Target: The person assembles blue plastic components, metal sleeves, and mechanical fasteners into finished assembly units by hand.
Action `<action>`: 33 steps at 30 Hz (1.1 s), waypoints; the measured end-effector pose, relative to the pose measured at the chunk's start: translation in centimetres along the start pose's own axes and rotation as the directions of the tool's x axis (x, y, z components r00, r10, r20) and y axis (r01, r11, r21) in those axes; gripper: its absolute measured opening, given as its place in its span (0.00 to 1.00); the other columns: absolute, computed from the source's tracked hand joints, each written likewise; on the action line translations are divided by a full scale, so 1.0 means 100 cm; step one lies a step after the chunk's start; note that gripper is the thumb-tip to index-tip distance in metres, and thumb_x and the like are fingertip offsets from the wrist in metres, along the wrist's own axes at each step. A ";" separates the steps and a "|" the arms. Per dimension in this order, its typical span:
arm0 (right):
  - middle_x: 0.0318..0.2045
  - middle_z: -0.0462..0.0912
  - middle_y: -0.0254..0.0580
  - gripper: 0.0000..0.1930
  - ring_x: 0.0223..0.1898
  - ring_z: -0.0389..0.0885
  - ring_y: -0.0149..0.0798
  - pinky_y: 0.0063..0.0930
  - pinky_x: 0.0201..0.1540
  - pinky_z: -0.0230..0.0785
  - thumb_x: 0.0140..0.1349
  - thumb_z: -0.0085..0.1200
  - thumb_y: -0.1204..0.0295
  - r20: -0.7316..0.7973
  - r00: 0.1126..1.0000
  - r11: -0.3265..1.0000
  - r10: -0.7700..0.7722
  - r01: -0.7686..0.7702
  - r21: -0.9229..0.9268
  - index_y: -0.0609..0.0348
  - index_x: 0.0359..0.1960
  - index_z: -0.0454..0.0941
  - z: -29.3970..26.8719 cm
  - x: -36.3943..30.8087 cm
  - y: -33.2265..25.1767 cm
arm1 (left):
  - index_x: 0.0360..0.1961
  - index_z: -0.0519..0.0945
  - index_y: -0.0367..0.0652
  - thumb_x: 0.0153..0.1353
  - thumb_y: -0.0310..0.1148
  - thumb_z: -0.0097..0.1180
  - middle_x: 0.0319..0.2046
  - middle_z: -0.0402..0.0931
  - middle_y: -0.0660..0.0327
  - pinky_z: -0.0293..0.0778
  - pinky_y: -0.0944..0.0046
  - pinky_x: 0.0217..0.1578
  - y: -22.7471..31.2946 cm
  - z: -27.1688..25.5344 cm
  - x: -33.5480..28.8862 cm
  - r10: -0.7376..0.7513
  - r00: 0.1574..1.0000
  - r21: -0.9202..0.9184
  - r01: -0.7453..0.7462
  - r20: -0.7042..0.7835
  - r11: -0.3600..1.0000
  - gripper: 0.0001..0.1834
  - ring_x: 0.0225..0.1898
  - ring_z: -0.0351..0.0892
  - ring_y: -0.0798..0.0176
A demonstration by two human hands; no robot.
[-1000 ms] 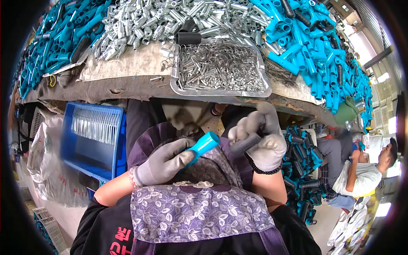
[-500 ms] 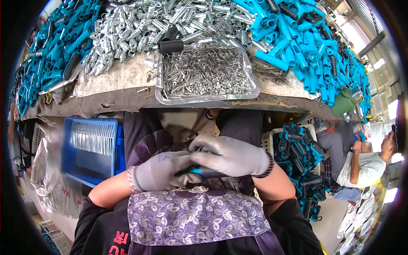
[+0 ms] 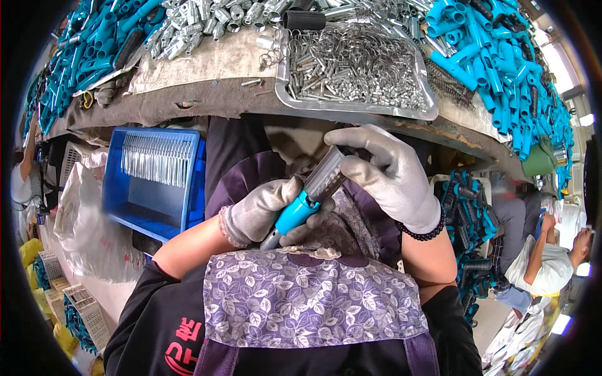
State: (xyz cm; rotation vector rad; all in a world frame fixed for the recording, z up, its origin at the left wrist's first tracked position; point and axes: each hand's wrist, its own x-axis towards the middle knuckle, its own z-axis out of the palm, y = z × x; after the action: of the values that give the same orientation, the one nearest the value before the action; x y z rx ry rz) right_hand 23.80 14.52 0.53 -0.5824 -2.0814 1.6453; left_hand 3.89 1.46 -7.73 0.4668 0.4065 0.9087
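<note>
Over my lap, my gloved left hand [image 3: 266, 210] is closed around a teal tubular handle [image 3: 296, 214], tilted up to the right. A ribbed dark grip sleeve [image 3: 326, 175] extends from its upper end, with a shiny, light surface showing along it. My gloved right hand [image 3: 395, 178] has its thumb and fingers around the far end of this sleeve, which hides part of that end. A grey tip pokes out below the handle, beside my left palm.
A metal tray [image 3: 357, 109] of springs and small pins lies on the bench, among heaped teal tubes [image 3: 495, 56] and silver sleeves [image 3: 219, 15]. A blue bin [image 3: 150, 203] with metal rods stands left. Right are a crate of black-and-teal handles [image 3: 464, 216] and a seated person [image 3: 542, 263].
My right hand has moved up and right from over my left, exposing the handle and dark sleeve. The handle now tilts upward, and the whole view has shifted.
</note>
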 end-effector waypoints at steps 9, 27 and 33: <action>0.45 0.79 0.38 0.21 0.45 0.77 0.28 0.23 0.49 0.68 0.69 0.58 0.61 -0.042 0.999 0.999 -0.032 0.032 0.006 0.66 0.55 0.77 0.010 -0.003 0.007 | 0.57 0.75 0.36 0.63 0.65 0.53 0.31 0.79 0.61 0.69 0.71 0.19 -0.004 0.002 -0.007 0.009 0.999 0.000 -0.009 -0.035 1.000 0.40 0.19 0.73 0.71; 0.43 0.78 0.52 0.25 0.44 0.79 0.49 0.37 0.48 0.72 0.53 0.66 0.73 -0.323 0.928 0.920 -0.184 0.047 -0.389 0.64 0.53 0.74 0.057 -0.012 0.011 | 0.37 0.79 0.40 0.63 0.70 0.47 0.20 0.74 0.63 0.64 0.72 0.18 -0.004 0.017 -0.007 -0.038 0.979 -0.005 0.038 -0.202 0.999 0.37 0.17 0.70 0.72; 0.33 0.83 0.47 0.08 0.31 0.83 0.43 0.31 0.38 0.73 0.66 0.53 0.74 -0.467 0.831 0.906 -0.302 0.097 -0.413 0.67 0.39 0.82 0.055 -0.007 0.021 | 0.37 0.79 0.41 0.66 0.68 0.45 0.19 0.74 0.63 0.66 0.72 0.18 -0.010 0.017 -0.007 -0.010 0.978 0.116 0.034 -0.208 0.993 0.35 0.16 0.70 0.72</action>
State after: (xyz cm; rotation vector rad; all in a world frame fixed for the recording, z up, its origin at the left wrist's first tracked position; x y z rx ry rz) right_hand 21.39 10.17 -2.75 -0.7936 -1.9512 0.8365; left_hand 5.01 0.01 -6.80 0.4773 0.6576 0.9180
